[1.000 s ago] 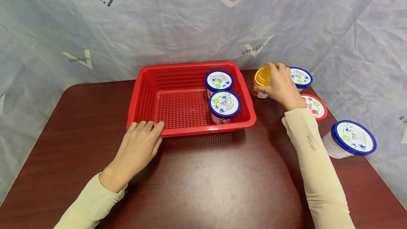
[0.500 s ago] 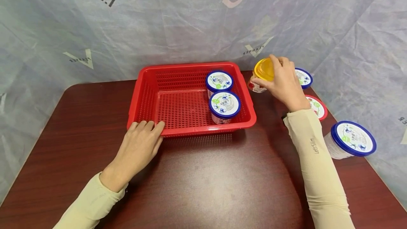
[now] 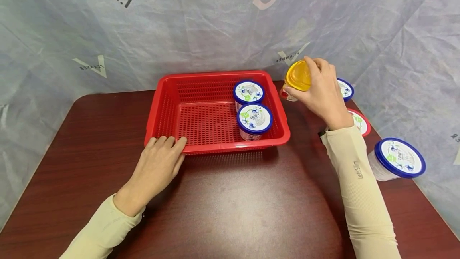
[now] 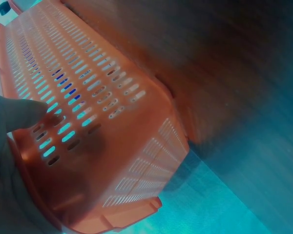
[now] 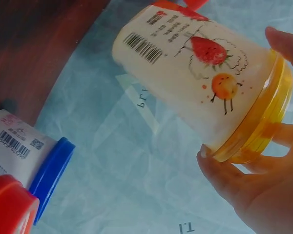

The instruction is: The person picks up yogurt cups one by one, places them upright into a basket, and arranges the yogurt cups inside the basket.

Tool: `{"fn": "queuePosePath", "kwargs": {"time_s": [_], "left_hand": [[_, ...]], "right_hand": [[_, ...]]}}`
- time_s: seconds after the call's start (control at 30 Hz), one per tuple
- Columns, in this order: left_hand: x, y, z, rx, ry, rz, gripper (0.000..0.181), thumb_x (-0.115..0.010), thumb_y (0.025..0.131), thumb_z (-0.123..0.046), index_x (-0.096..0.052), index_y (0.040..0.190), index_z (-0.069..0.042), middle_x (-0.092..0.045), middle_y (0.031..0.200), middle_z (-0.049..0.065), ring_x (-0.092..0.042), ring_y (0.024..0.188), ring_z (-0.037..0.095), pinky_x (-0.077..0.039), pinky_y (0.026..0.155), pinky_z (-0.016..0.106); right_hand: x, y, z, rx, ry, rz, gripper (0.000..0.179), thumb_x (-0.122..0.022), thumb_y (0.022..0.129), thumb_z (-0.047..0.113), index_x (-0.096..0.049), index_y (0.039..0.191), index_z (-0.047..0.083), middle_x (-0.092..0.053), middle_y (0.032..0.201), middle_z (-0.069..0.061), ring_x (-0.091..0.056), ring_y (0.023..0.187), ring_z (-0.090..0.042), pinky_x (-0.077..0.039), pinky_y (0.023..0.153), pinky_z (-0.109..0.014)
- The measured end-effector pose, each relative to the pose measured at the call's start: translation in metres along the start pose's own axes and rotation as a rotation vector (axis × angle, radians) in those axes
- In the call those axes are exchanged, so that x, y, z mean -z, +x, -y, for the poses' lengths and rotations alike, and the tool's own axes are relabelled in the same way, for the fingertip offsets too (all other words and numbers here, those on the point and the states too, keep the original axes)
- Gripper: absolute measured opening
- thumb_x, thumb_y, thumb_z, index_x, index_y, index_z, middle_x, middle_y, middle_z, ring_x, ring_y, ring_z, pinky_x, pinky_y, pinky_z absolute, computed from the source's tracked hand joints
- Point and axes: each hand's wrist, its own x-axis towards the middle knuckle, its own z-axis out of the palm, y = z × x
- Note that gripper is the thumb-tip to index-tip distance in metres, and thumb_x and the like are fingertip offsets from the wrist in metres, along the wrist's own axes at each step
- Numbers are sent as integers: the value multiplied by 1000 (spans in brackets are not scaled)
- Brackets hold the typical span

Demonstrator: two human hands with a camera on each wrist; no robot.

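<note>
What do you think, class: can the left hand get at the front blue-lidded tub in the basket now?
Probably yes, if it lets go: the left hand grips the rim of the red basket, whose open top leaves the front blue-lidded tub exposed, and no other tub stands between.

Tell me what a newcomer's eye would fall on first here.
A newcomer would probably notice the red perforated plastic basket first, standing at the far side of the dark reddish-brown table, with two round blue-lidded tubs at its right end. Next would come the white tub with a translucent yellow lid and printed strawberry, held by the right hand to the basket's right.
</note>
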Motion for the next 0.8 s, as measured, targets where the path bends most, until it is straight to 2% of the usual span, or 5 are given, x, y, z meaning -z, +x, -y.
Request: {"fn": "queuePosePath", "kwargs": {"time_s": [0.13, 0.5, 0.8], "left_hand": [[0, 0, 0, 1, -1, 2, 37, -78, 78, -11, -59, 109, -4, -61, 76, 15, -57, 71, 35, -39, 64, 41], [0, 0, 0, 1, -4, -11, 37, -79, 77, -11, -59, 108, -4, -61, 76, 15, -57, 71, 34, -39, 64, 41], [-1, 0, 1, 0, 1, -5, 36, -79, 77, -12, -58, 106, -5, -60, 74, 14, -56, 69, 34, -39, 63, 41]], "right_hand": [[4, -1, 2, 12, 10, -19, 84, -76, 82, 42, -37, 150, 13, -41, 144, -21, -37, 130, -40, -41, 97, -59], [14, -3, 12, 3, 33, -52, 86, -75, 82, 49, -37, 152, 16, -41, 145, -17, -37, 132, -35, -44, 97, -58], [20, -8, 22, 20, 58, -102, 88, -77, 81, 47, -36, 153, 18, -40, 147, -16, -36, 134, -34, -39, 103, -59]]}}
